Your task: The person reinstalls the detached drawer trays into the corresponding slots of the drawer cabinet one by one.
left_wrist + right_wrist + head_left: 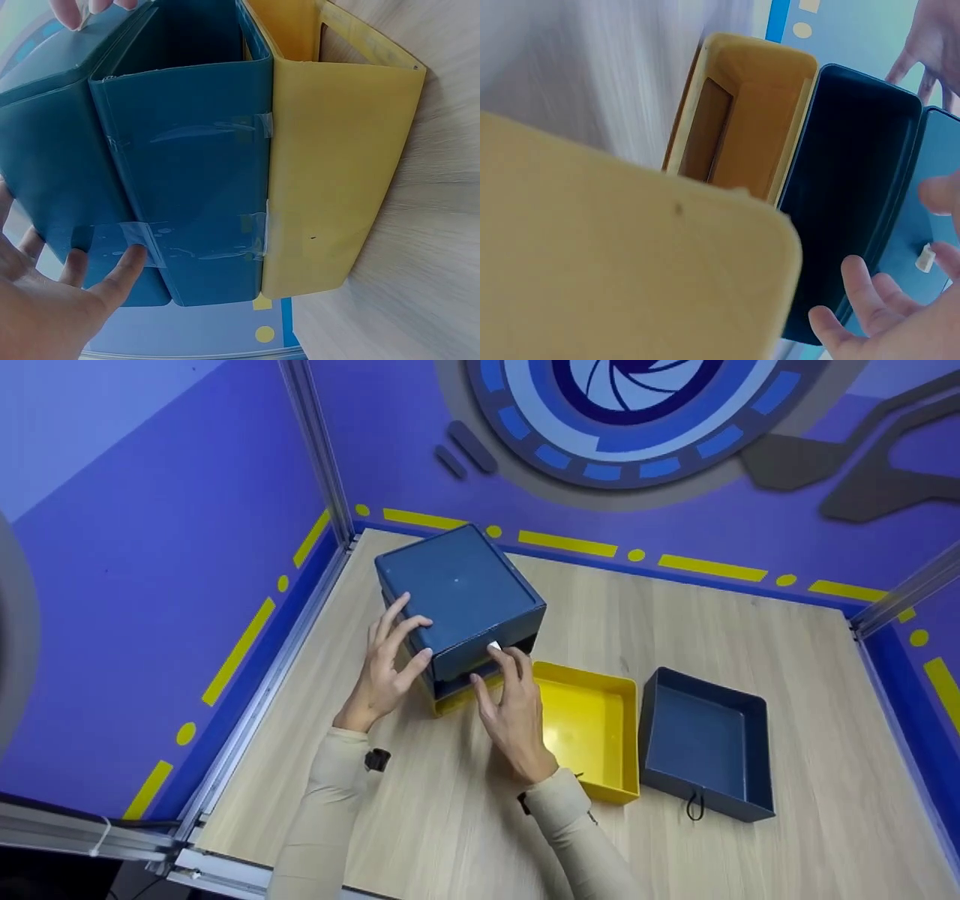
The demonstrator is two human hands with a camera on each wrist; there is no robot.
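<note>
A stacked drawer unit with a dark blue top [457,585] stands at the left of the table. Its two lower compartments, the blue middle one [855,165] and the yellow bottom one [761,127], have open fronts with no drawers in them. On the top drawer's front sits a small white tab [925,259]. My left hand [382,671] rests its spread fingers on the unit's upper left side, over clear tape [142,240]. My right hand [514,712] is at the front, index fingertip right at the tab, thumb apart from it, other fingers loosely bent.
A yellow drawer [630,735] lies right of the unit, partly behind the right hand. Beside it is a dark blue drawer [705,735] with a black loop [696,805] on its front. Purple walls [225,510] border the wooden table [442,802].
</note>
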